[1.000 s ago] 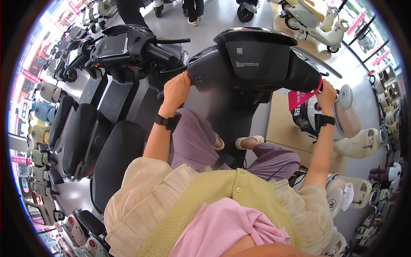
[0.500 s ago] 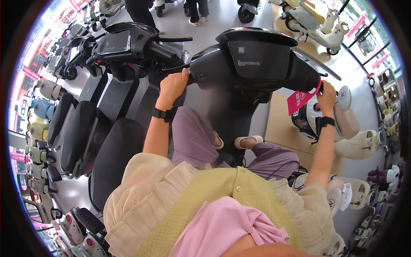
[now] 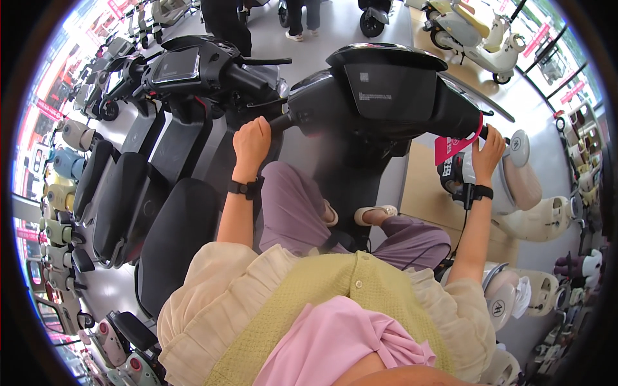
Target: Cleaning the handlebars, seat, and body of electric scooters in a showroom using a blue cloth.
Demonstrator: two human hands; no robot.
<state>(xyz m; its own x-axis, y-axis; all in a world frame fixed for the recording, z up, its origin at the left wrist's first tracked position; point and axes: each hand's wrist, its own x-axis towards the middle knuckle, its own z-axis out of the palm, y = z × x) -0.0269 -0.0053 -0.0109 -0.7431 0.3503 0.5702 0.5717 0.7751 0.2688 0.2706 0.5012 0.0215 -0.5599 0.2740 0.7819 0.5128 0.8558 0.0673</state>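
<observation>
Left fingers [image 3: 264,127]: slid outward, away from the housing and a little toward the rider, on the left grip.
Left grip [image 3: 281,122]: its inner stretch, covered a second ago, now shows just to the right of the left fingers.
Right fingers [image 3: 496,136]: drawn back a little toward the rider and loosened, the thumb now apart from them.
Right wristband [image 3: 481,193]: shifted back and leftward, behind the right fingers.
Person in black [image 3: 226,26]: moved rightward, well ahead of the left fingers.
</observation>
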